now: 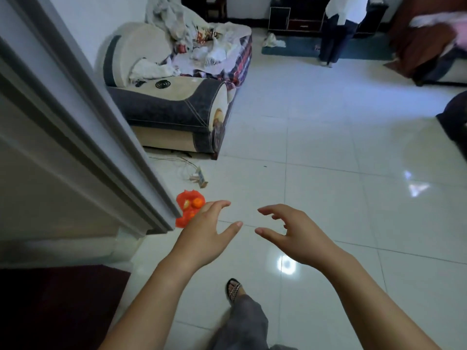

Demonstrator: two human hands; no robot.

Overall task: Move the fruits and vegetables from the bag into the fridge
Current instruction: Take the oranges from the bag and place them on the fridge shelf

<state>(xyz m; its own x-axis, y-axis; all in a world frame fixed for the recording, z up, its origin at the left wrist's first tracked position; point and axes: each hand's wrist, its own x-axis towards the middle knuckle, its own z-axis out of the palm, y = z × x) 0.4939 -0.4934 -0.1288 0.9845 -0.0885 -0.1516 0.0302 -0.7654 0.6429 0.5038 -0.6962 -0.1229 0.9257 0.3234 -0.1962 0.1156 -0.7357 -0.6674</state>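
Observation:
A red plastic bag point(184, 218) lies on the white tiled floor beside the corner of a tall grey door point(83, 127) at the left, which may be the fridge. An orange fruit point(197, 203) and a paler piece show in the bag's open top. My left hand point(207, 231) hovers over the bag's right edge, fingers spread, holding nothing. My right hand point(290, 231) is a little to the right, apart from the bag, fingers curled and apart, empty. The fridge interior is not in view.
A sofa point(182, 107) piled with clothes stands behind the bag. Loose cables and a power strip point(199, 176) lie on the floor before it. Another person point(338, 29) stands at the far wall. A dark mat point(58, 304) is at lower left. My foot point(233, 289) is below.

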